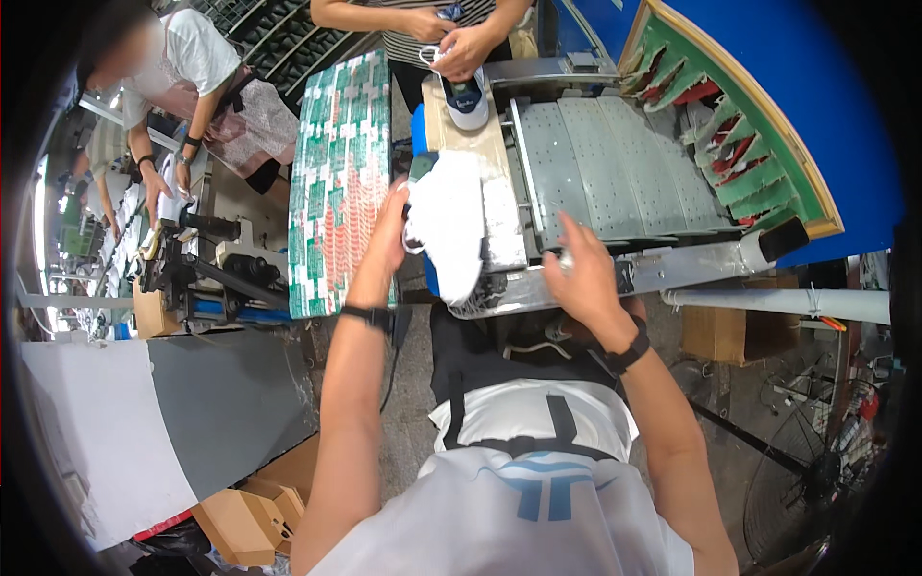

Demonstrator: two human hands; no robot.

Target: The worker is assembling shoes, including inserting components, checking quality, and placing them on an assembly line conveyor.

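A white shoe [451, 226], overexposed so that little detail shows, is at the near left corner of the conveyor. My left hand [392, 228] grips it from its left side, with some fingers hidden behind it. To the right, my right hand [586, 276] is over the conveyor's near metal rail [663, 274], fingers apart. A small pale spot shows by its thumb; I cannot make out what it is. Beyond the white shoe, another white shoe with a dark insole [467, 104] is on the brown-covered ledge [444, 134], under a co-worker's hands [461, 53].
Perforated grey conveyor plates [605, 163] run toward a green-framed opening hung with torn flaps [740, 144]. A stack of green, white and red printed sheets [338, 192] stands left of the ledge. At far left, another person handles a shoe by a machine [192, 245]. A black fan [807, 470] stands lower right.
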